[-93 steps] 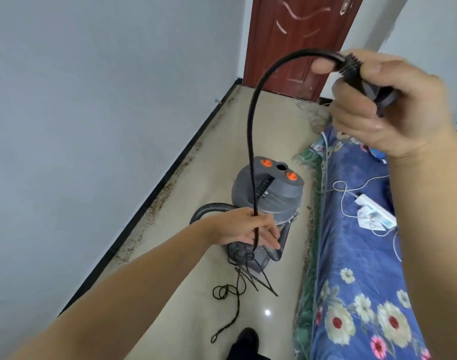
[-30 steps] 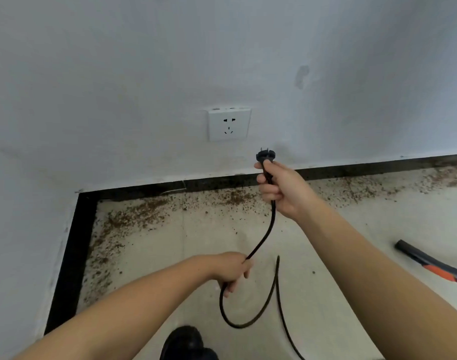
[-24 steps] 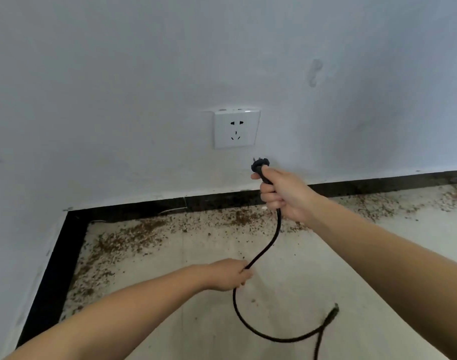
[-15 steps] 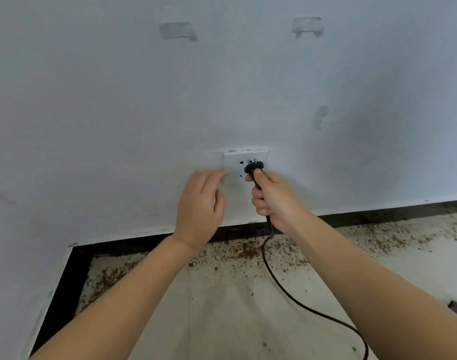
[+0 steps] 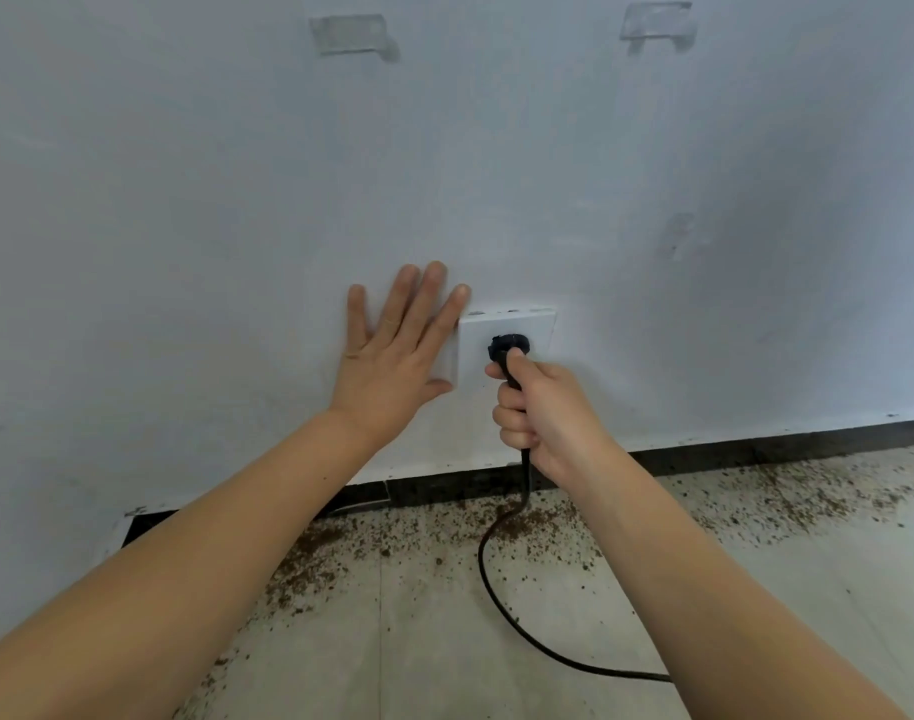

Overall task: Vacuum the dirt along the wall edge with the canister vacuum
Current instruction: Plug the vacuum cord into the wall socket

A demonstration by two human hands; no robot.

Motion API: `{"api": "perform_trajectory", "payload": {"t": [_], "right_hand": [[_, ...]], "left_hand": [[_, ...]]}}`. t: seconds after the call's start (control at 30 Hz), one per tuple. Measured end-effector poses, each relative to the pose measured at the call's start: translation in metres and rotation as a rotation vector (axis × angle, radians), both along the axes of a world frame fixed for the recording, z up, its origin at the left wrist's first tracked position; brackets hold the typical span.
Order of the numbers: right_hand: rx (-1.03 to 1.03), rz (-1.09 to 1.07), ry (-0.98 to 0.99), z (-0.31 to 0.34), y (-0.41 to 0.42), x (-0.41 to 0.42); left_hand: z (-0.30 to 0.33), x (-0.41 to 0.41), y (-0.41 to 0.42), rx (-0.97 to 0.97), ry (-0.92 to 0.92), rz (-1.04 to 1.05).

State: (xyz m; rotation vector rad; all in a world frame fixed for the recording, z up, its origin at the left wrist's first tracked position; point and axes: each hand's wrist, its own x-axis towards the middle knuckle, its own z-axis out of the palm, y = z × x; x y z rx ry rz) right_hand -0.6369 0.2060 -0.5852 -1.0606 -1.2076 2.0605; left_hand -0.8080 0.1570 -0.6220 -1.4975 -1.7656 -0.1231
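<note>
Brown crumbly dirt (image 5: 522,522) is scattered on the pale tiled floor (image 5: 626,615) along the black skirting; a thin black power cord (image 5: 496,589) is gripped by the right hand (image 5: 543,413), its black plug (image 5: 508,345) seated in the white wall socket (image 5: 535,330), while the left hand (image 5: 398,350) is laid flat, fingers straight, against the white wall (image 5: 237,200)

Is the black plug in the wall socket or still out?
In: the plug sits flat against the socket, no prongs showing.

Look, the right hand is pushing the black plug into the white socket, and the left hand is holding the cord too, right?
Not quite. The head view shows the left hand flat on the wall, fingers straight, its edge over the white socket; it holds no cord. The rest is right: the right hand grips the black plug at the socket.
</note>
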Motion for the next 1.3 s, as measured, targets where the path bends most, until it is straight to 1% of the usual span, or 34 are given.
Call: {"api": "perform_trajectory", "payload": {"t": [0.1,0.23,0.4,0.5,0.6,0.63,0.7,0.73,0.8,0.87,0.9,1.03,1.1,1.17,1.23,1.3], "right_hand": [[0.018,-0.017,-0.017,0.003,0.005,-0.006],[-0.017,-0.059,0.039,-0.002,0.009,-0.014],[0.010,-0.085,0.070,-0.004,0.006,-0.020],[-0.029,-0.012,-0.004,0.008,0.009,-0.016],[-0.174,0.145,-0.049,0.023,0.018,-0.004],[-0.180,0.202,-0.080,0.027,0.020,0.002],[-0.109,0.280,-0.197,0.031,0.028,0.012],[-0.065,0.268,-0.281,0.032,0.032,0.020],[-0.023,0.175,-0.425,0.037,0.035,0.039],[-0.056,0.107,-0.500,0.051,0.034,0.062],[-0.079,0.107,-0.537,0.061,0.032,0.074],[-0.136,0.167,-0.642,0.122,0.016,0.111],[-0.118,0.199,-0.692,0.160,0.007,0.128],[-0.055,0.246,-0.782,0.200,-0.001,0.147],[-0.001,0.298,-0.872,0.245,-0.010,0.170],[0.059,0.364,-0.949,0.290,-0.020,0.198]], "left_hand": [[-0.003,-0.002,0.001,0.017,0.013,-0.012],[-0.009,-0.006,0.007,0.051,0.034,-0.058],[-0.005,-0.004,0.009,0.043,0.000,-0.068],[0.002,0.005,0.004,-0.010,-0.077,-0.049],[0.011,0.013,0.002,-0.067,-0.096,0.013],[0.012,0.015,0.000,-0.078,-0.100,0.027],[0.014,0.019,-0.005,-0.109,-0.141,0.033],[0.016,0.023,-0.009,-0.136,-0.181,0.036],[0.026,0.031,-0.023,-0.190,-0.233,0.043],[0.047,0.044,-0.039,-0.258,-0.270,0.051],[0.061,0.051,-0.047,-0.299,-0.325,0.052],[0.128,0.085,-0.064,-0.508,-0.689,0.041],[0.167,0.107,-0.063,-0.607,-0.859,0.002],[0.214,0.131,-0.057,-0.617,-1.056,-0.012],[0.265,0.157,-0.049,-0.657,-1.169,-0.008],[0.314,0.183,-0.041,-0.718,-1.218,-0.029]]}}
